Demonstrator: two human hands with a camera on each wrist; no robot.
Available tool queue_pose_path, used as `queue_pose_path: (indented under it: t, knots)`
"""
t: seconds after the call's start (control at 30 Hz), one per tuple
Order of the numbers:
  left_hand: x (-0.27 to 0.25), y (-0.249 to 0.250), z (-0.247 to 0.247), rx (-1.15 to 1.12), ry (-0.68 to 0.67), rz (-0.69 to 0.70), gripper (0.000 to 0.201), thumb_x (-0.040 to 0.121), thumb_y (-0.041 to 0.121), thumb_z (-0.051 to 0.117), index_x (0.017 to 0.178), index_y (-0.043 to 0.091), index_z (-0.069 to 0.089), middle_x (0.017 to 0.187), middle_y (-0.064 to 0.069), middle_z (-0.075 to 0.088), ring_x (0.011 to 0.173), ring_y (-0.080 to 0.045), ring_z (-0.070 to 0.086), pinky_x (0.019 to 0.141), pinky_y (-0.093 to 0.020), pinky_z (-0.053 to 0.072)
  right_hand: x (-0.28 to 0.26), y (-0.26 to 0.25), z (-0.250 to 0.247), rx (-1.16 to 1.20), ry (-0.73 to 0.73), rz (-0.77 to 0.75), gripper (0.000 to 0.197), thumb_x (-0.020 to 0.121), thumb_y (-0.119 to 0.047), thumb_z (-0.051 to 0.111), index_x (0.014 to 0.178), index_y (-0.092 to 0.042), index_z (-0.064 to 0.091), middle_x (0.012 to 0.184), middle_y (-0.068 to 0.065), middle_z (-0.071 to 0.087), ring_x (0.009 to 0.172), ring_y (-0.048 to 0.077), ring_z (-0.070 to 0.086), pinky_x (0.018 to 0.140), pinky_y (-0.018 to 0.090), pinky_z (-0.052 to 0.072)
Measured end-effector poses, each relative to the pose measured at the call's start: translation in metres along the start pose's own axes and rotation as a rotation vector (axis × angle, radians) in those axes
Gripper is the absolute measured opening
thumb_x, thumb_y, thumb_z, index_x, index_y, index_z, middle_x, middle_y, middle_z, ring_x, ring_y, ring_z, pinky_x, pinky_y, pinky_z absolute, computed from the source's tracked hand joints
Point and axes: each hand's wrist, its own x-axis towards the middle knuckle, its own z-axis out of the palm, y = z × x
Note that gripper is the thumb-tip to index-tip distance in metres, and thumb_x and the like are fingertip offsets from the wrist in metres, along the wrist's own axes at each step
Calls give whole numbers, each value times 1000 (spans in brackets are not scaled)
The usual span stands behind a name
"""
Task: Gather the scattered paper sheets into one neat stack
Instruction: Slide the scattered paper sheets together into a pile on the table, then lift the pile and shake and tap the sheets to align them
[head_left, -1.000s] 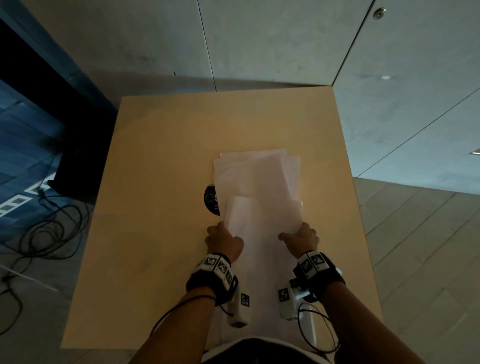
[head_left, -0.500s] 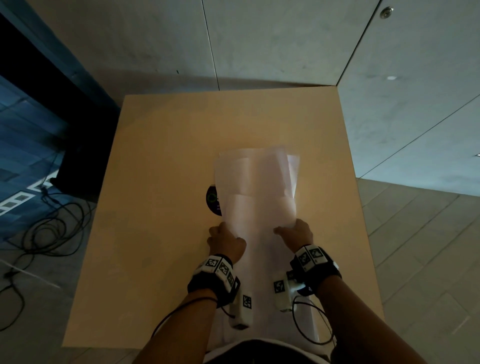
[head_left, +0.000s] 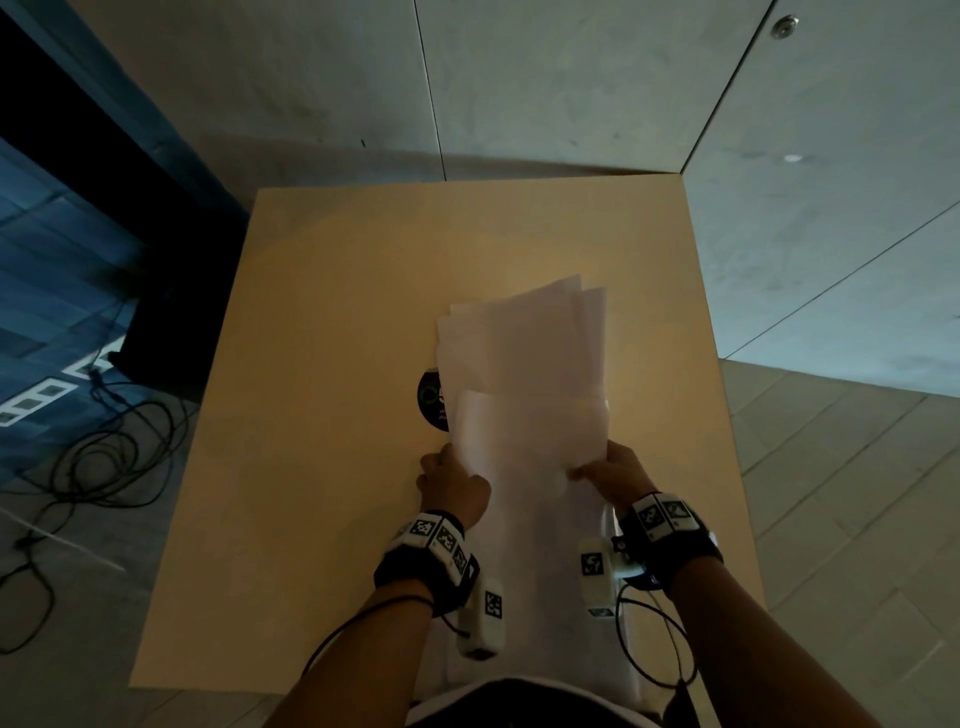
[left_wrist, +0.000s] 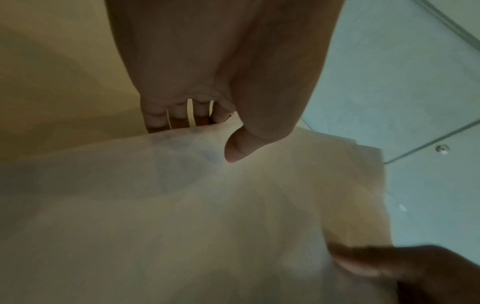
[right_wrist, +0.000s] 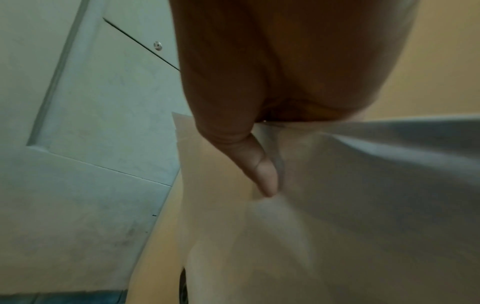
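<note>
Gripping the paper sheets (head_left: 524, 395) at mid-counter (head_left: 322, 322), left hand (head_left: 453, 480) and right hand (head_left: 615, 474) each pinch a side edge. Gathering looks mostly done; far edges remain fanned, needing squaring. Long axis runs away from the person, apparently tilted upward.

— Can you read any writing here?

— Hardly any. Your wristbands (head_left: 439, 540) and the wrist cameras (head_left: 488, 616) carry black-and-white square marker patterns, codes rather than words. The round dark sticker (head_left: 431, 402) on the table (head_left: 311, 415) shows a green ring logo with small print below, too small and blurred for you to read. The paper sheets (head_left: 524, 374) show no legible print.
</note>
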Motion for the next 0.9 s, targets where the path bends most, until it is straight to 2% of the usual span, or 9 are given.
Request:
queue_pose_path:
  t: [0.13,0.23,0.3,0.37,0.43,0.57,0.7,0.83,0.9]
  knots:
    - [10,-16,-9,-216,11,114,68,72,40,67,135,22,50,139,-11,49,120,-38,54,101,-50,49,-19,-10,-10,-12,-51,-127,29,66,7,68,85,-14,73,96,17,72,91,33,65,84,46,55]
    - [6,-21,-24,-494,-52,204,81,77,28,77,146,20,36,142,9,40,128,-18,45,106,-46,43,-38,-23,-21,-22,-114,-236,25,73,5,70,95,-6,71,100,18,72,94,32,66,82,41,54]
    - [0,-21,-36,-633,-171,218,87,77,27,81,148,34,31,146,13,42,132,-17,46,105,-48,44,-51,-35,-29,-26,-137,-314,22,76,6,69,97,-1,70,100,19,71,91,29,66,79,35,54]
    - [-10,-17,-50,-710,-232,281,80,78,20,81,144,38,38,137,6,58,121,-18,61,93,-43,55,-65,-50,-37,-37,-159,-398,21,78,6,68,94,-7,70,98,15,72,87,22,67,75,27,54]
    - [-22,-8,-63,-703,-233,361,65,81,10,75,137,28,48,125,1,67,106,-16,69,80,-32,60,-78,-65,-46,-65,-189,-480,24,79,3,69,92,-17,71,100,10,73,89,15,70,77,24,55]
    - [-46,13,-89,-632,-198,488,42,81,18,77,118,28,58,108,4,72,101,-22,70,91,-40,54,-102,-95,-62,-126,-197,-608,24,80,-1,71,95,-20,71,104,11,74,98,20,71,88,32,55]
    - [-61,27,-98,-674,-128,514,22,82,17,76,94,24,60,98,6,69,94,-13,69,85,-28,53,-131,-128,-71,-307,-129,-727,17,81,-7,71,98,-9,73,100,10,75,97,23,70,91,44,54]
    - [-66,25,-93,-703,-250,545,48,77,28,79,122,22,63,125,-4,67,116,-22,63,98,-43,49,-166,-161,-69,-581,-150,-860,8,84,-9,67,90,-13,69,92,4,73,91,23,68,82,42,52]
    - [-66,22,-86,-770,-295,514,51,73,29,82,120,18,65,127,-12,65,121,-38,58,101,-50,46,-178,-173,-67,-673,-174,-878,10,83,-8,66,93,-11,68,92,4,72,90,24,67,80,39,51]
